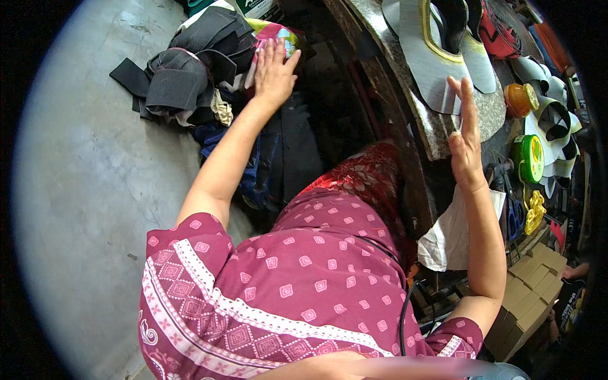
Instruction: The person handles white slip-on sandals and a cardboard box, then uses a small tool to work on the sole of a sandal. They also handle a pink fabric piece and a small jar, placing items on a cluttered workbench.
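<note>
My left hand (275, 73) lies with fingers stretched out on a pink and multicoloured bag or cloth (288, 39). Beside it is a heap of dark grey cut fabric pieces (177, 85), some curled and bundled. Over at the worktable, my right hand (467, 149) is raised with its fingers extended, seen edge-on. It is next to grey shoe uppers (421, 69) with a yellowish edge around the opening, lying on a speckled stone slab (434, 136). Whether the right fingertips touch the nearest upper I cannot tell. Neither hand visibly grips anything.
Along the table's right stand an amber jar (519, 100), a green round tub (527, 158), blue-handled scissors (515, 218) and yellow string (535, 212). More grey curved pieces (554, 120) lie beyond. White cloth (446, 237) hangs below; cardboard boxes (529, 285) and another person's hand (575, 272) are lower right.
</note>
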`<action>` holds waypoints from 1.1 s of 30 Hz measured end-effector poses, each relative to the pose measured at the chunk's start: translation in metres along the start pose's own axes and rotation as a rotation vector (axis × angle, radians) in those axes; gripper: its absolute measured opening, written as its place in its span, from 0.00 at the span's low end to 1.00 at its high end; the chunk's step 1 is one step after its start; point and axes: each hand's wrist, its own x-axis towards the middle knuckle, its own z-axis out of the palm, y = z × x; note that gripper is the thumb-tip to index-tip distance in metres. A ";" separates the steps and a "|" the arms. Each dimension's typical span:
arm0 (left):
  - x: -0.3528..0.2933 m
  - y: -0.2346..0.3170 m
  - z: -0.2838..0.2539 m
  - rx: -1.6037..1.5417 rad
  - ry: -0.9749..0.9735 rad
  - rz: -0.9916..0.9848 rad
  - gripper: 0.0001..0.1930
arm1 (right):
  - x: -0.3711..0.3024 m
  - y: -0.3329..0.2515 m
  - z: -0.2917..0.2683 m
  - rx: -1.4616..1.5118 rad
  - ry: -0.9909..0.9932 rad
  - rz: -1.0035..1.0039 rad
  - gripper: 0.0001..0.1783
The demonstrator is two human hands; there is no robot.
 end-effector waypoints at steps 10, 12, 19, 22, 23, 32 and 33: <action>-0.001 0.206 -0.114 -1.009 0.381 0.555 0.15 | -0.006 -0.035 -0.033 0.094 0.048 0.017 0.53; 0.014 0.211 -0.119 -1.058 0.414 0.501 0.15 | -0.014 -0.051 -0.042 -0.056 0.041 0.020 0.53; 0.045 0.231 -0.129 -1.137 0.410 0.341 0.07 | -0.081 -0.065 -0.095 -0.231 0.134 0.133 0.50; 0.044 0.234 -0.129 -1.120 0.432 0.329 0.06 | -0.119 -0.059 -0.115 -0.326 0.139 0.211 0.48; 0.044 0.234 -0.128 -1.123 0.437 0.336 0.05 | -0.129 -0.056 -0.119 -0.365 0.160 0.225 0.47; 0.044 0.235 -0.129 -1.108 0.419 0.347 0.06 | -0.169 -0.048 -0.105 -0.486 0.155 0.226 0.46; 0.044 0.235 -0.129 -1.102 0.413 0.349 0.06 | -0.170 -0.047 -0.104 -0.493 0.164 0.203 0.46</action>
